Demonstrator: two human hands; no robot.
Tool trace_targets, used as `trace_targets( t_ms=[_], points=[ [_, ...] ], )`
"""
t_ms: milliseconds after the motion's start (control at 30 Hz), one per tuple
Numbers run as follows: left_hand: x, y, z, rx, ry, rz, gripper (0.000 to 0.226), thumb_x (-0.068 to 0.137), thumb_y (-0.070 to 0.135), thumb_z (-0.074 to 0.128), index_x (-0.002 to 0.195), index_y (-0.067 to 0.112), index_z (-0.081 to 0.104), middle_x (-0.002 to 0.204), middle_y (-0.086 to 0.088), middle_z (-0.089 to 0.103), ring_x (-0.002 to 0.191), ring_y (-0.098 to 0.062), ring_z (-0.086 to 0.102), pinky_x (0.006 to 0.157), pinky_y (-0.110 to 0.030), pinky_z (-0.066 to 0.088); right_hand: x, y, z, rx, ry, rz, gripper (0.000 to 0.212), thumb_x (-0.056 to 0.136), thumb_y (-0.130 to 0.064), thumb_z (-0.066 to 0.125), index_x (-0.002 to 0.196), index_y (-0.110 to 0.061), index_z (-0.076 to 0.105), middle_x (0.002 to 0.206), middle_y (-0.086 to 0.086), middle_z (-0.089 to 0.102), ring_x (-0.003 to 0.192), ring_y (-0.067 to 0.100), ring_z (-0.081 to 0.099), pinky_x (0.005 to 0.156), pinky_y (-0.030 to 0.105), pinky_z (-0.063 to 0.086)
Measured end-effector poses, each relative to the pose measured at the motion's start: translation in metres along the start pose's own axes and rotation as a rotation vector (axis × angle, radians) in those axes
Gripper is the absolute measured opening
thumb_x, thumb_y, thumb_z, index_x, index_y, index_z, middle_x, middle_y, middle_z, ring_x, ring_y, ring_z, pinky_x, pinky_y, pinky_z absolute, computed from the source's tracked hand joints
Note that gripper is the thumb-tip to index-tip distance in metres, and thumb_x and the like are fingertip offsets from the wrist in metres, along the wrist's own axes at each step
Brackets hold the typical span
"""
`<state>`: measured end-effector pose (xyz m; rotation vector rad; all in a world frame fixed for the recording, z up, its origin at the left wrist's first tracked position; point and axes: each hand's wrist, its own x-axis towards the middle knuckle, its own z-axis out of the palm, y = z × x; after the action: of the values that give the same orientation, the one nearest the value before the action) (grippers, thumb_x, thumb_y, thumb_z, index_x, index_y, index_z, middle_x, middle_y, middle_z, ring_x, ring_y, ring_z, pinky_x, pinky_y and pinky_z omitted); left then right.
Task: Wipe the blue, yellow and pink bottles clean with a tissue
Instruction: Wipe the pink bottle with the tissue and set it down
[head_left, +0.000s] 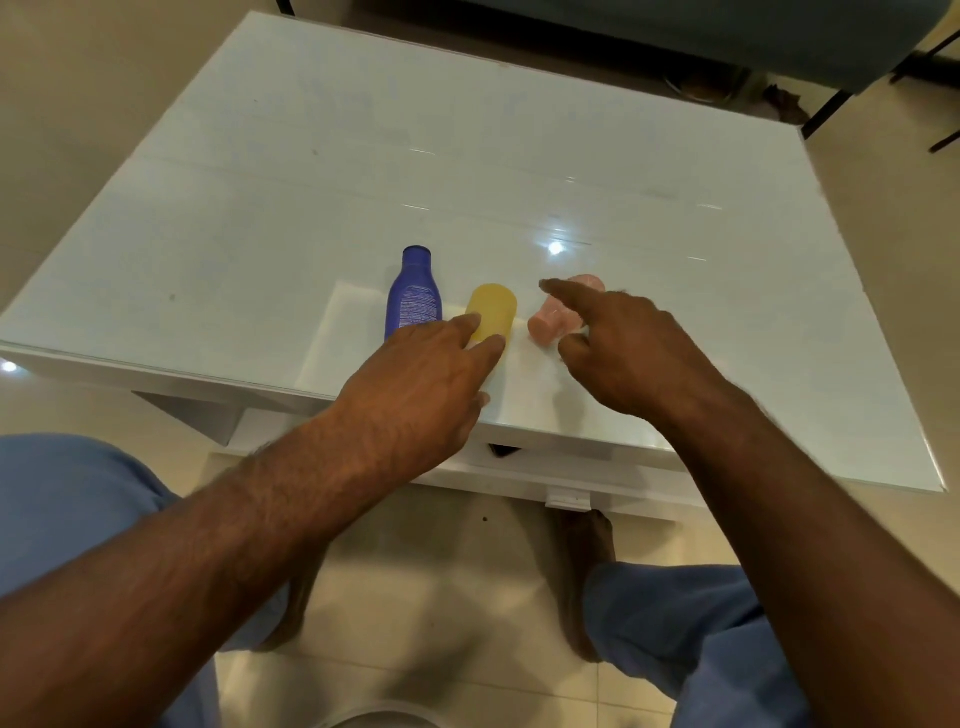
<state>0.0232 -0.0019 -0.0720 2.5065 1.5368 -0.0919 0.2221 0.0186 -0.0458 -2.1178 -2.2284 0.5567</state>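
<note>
Head view: three bottles counted, lying in row on tissue near front edge of table. Yellow bottle taken as landmark: blue bottle just left of it, pink bottle just right.

Left hand seen with fingers stretched flat, tips touching yellow bottle, nothing gripped. Right hand held over pink bottle, forefinger extended, nothing held.

One tissue counted, not yet lifted. Wiping judged not begun; all three bottles left.
</note>
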Motion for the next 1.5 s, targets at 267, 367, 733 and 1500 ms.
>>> trace_targets(
  t_ms=[267,367,733,1500],
  points=[
    [-0.002,-0.002,0.002,-0.048,0.101,-0.011,0.057,0.101,0.045,0.047,0.153,0.029,0.030,0.162,-0.002,0.030,0.143,-0.024,0.036,0.115,-0.042,0.032,0.006,0.005,0.006,-0.087,-0.087,0.016,0.042,0.107,-0.028,0.050,0.147,-0.040,0.050,0.140,0.011,0.063,0.119,0.031,0.060,0.086,0.035,0.042],
    [-0.003,-0.001,-0.002,-0.079,0.131,-0.008,0.054,0.101,0.043,0.048,0.151,0.028,0.034,0.161,-0.001,0.031,0.142,-0.023,0.037,0.116,-0.041,0.029,0.004,0.003,0.006,-0.053,-0.147,0.041,0.037,0.108,-0.026,0.047,0.141,-0.039,0.056,0.141,0.012,0.061,0.119,0.031,0.060,0.088,0.035,0.044],
    [-0.002,0.005,-0.020,-0.939,0.337,-0.203,0.031,0.102,0.038,0.051,0.132,0.032,0.056,0.120,0.015,0.065,0.102,-0.001,0.063,0.085,-0.008,0.049,-0.018,-0.012,-0.012,0.529,0.131,-0.002,0.022,0.105,-0.037,0.053,0.115,-0.045,0.071,0.092,-0.016,0.071,0.080,0.006,0.072,0.072,0.026,0.057],
    [0.001,0.000,-0.026,-1.660,0.131,-0.593,0.028,0.098,0.026,0.055,0.117,0.007,0.063,0.088,-0.013,0.072,0.072,-0.018,0.073,0.071,-0.031,0.062,-0.033,-0.025,-0.014,0.702,0.199,-0.357,0.021,0.092,-0.016,0.070,0.103,-0.032,0.080,0.098,-0.012,0.077,0.089,0.012,0.074,0.076,0.036,0.064]
  ],
)
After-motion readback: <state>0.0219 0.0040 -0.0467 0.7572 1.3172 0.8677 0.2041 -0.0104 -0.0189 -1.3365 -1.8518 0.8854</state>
